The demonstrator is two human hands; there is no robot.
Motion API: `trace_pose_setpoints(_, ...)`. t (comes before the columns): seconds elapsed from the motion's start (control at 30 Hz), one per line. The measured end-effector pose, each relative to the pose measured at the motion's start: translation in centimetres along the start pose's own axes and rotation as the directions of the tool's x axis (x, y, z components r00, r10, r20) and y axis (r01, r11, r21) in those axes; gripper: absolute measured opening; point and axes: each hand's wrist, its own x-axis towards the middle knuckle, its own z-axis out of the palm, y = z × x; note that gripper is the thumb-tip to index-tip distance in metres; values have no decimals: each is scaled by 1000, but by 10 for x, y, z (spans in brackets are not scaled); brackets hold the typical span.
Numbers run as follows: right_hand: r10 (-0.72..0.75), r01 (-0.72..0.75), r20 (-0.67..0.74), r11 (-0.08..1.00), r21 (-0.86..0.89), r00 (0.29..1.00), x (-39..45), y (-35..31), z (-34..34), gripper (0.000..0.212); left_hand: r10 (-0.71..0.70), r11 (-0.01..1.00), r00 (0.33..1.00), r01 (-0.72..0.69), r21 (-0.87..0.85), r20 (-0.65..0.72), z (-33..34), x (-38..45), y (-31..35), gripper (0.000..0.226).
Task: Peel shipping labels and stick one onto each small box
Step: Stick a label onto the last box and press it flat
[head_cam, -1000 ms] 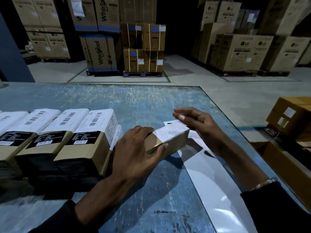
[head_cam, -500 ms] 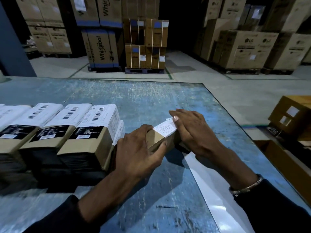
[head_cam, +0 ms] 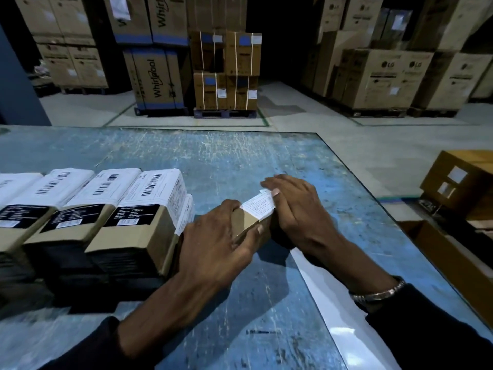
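Head view, frame centre: small cardboard box (head_cam: 246, 227) on the scratched blue table (head_cam: 213, 161), white shipping label (head_cam: 258, 208) on its top face. Left hand (head_cam: 216, 236) grips the box's near end, thumb curled along its side; right hand (head_cam: 296, 209) lies flat, fingers straight, pressing the label's far edge. Left of frame: row of labelled boxes (head_cam: 106, 209); lower right: white backing sheet (head_cam: 333, 303).

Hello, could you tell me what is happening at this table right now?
A person is labelling small boxes on a blue table. The left hand grips a small box while the right hand presses a white label flat over its top edge. A row of labelled boxes stands to the left, and a white backing sheet lies under the right forearm.
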Motion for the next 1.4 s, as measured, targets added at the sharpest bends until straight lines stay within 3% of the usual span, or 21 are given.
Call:
trace_pose_setpoints(0.07,193,-193,9,976,102,981,3,8,-3,61,17,1000,1000,-17,19,3,0,-1,1,59)
trace_pose_setpoints(0.13,228,-221,-62,969,112,972,4,15,-5,59,24,1000,1000,-24,15,10,0,-1,0,59)
trace_pose_setpoints(0.23,38,-27,-139,997,78,990,1,5,-3,50,31,999,1000,-31,10,2,-1,0,-2,55)
trace_pose_setpoints(0.3,-97,98,-12,992,79,995,-3,-6,0,48,23,1000,1000,-23,7,-15,-1,0,-2,49)
trace_pose_setpoints(0.37,-123,119,62,991,59,991,-4,-6,5,49,25,1000,999,-25,-2,-26,0,0,-3,47)
trace_pose_setpoints(0.43,-43,41,43,998,39,998,1,0,4,51,48,999,999,-47,24,-23,3,-1,-5,51)
trace_pose_setpoints(0.6,261,-273,91,945,178,961,5,13,1,51,93,995,996,-93,44,-7,9,-2,-7,59)
trace_pose_setpoints(0.73,447,-437,127,709,553,886,8,2,-23,57,198,979,977,-193,57,-86,8,-3,-4,57)
trace_pose_setpoints(0.83,387,-528,362,577,623,848,9,-2,-37,68,304,949,935,-279,148,-184,9,-2,-4,60)
trace_pose_setpoints(0.9,296,-529,440,526,666,848,9,-2,-38,59,340,934,917,-302,193,-208,9,0,-8,64)
trace_pose_setpoints(1.0,234,-449,385,398,800,893,10,9,-39,43,332,938,925,-303,168,-184,9,1,-8,63)
trace_pose_setpoints(1.13,184,-374,331,314,872,926,11,18,-43,53,211,977,965,-210,26,-154,7,2,0,77)
trace_pose_setpoints(1.27,71,-378,372,227,897,926,9,28,-47,68,98,991,974,-114,-66,-206,3,6,-5,85)
trace_pose_setpoints(1.33,73,-414,409,244,877,910,10,29,-48,69,111,992,973,-122,-43,-201,2,5,-6,77)
trace_pose_setpoints(1.4,128,-436,421,382,815,898,13,29,-44,69,136,990,973,-139,-3,-187,5,3,-6,71)
